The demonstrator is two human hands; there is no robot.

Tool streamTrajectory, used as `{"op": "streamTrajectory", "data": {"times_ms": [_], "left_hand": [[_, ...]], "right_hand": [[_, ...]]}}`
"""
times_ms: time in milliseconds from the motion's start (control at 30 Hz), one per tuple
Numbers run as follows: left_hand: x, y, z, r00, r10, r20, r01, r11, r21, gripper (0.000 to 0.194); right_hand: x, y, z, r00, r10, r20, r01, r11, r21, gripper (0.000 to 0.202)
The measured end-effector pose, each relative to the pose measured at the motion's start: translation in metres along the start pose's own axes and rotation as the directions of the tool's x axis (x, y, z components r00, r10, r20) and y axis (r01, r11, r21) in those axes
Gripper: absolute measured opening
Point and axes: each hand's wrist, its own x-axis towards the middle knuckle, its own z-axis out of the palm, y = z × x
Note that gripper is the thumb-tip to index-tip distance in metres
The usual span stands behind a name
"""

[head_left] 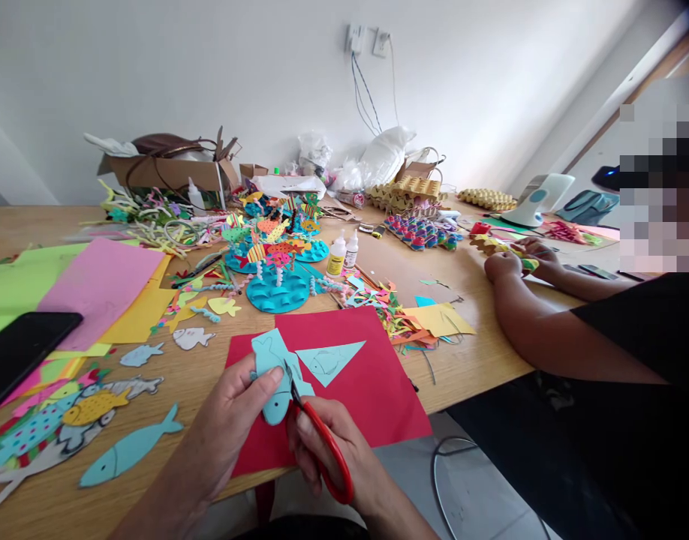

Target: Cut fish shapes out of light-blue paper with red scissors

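I'm looking at a wood-grain bench point(462, 281) against a white wall point(209, 82), paper-scrap piles along its middle. At the near edge, over red card point(378, 390), my left hand point(237, 412) pinches a light-blue paper fish point(277, 407), thumb on top; it has a rounded head, a dot eye and a curved gill line, with uncut paper attached. My right hand point(327, 442) is closed round the red-handled scissors point(344, 480), blades at the paper's right side; they look slightly parted, though fingers crowd the view. The card's lower right corner overhangs the near edge; a phone point(26, 349) lies by the left edge, another person's forearms point(516, 322) at the right.
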Motion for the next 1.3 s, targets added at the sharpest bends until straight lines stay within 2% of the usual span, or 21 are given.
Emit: {"op": "streamTrajectory", "data": {"times_ms": [733,833,1033,1300], "left_hand": [[-0.0006,0.0007,-0.0028,1.000,-0.010,0.003,0.010,1.000,-0.020,0.022],[-0.0006,0.0013,-0.0034,1.000,0.001,0.013,-0.001,1.000,0.008,0.021],[-0.0005,0.0025,-0.0034,0.997,0.035,-0.067,-0.031,0.997,0.068,0.018],[-0.0004,-0.0006,-0.0035,0.998,0.046,-0.048,-0.042,0.995,0.086,0.021]], "right_hand": [[0.0008,-0.0021,-0.0006,0.999,0.038,-0.023,-0.038,0.999,-0.005,0.054],[0.0008,0.0005,-0.0009,0.999,0.033,-0.023,-0.034,0.999,-0.011,0.053],[0.0022,0.0017,-0.0006,1.000,0.026,0.007,-0.026,0.999,-0.020,0.053],[0.0022,-0.0012,-0.0007,1.000,-0.005,0.011,0.005,0.999,-0.042,0.056]]}}
